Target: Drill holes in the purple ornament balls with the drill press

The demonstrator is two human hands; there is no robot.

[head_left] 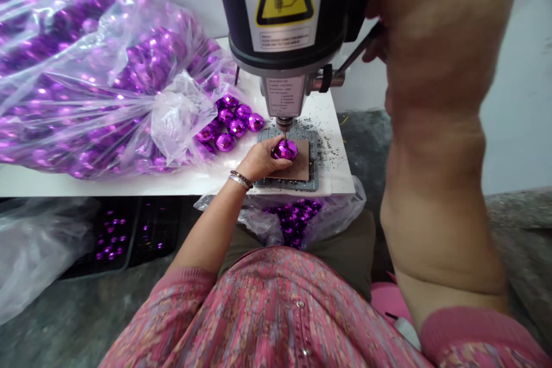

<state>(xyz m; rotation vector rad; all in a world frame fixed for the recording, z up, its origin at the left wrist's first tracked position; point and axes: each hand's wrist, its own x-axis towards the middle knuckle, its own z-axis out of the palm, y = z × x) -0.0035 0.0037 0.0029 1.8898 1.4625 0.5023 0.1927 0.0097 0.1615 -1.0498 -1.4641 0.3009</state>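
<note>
My left hand point(261, 160) pinches a shiny purple faceted ball point(286, 150) on a brown board point(303, 162), directly under the drill press. The drill bit point(284, 130) meets the top of the ball, or comes very close to it. Large and blurred at the right, my right hand point(414, 29) has its fingers wrapped round the black lever point(364, 46) on the machine's right side. The drill press point(287, 57) carries a yellow warning label.
A big clear bag point(107, 80) of purple balls covers the table's left side, with several loose balls point(237, 127) at its mouth. Dark shavings lie around the drill base point(314, 175). Another bag point(340, 207) of purple balls hangs below the table's front edge. Dark crates point(129, 236) stand lower left.
</note>
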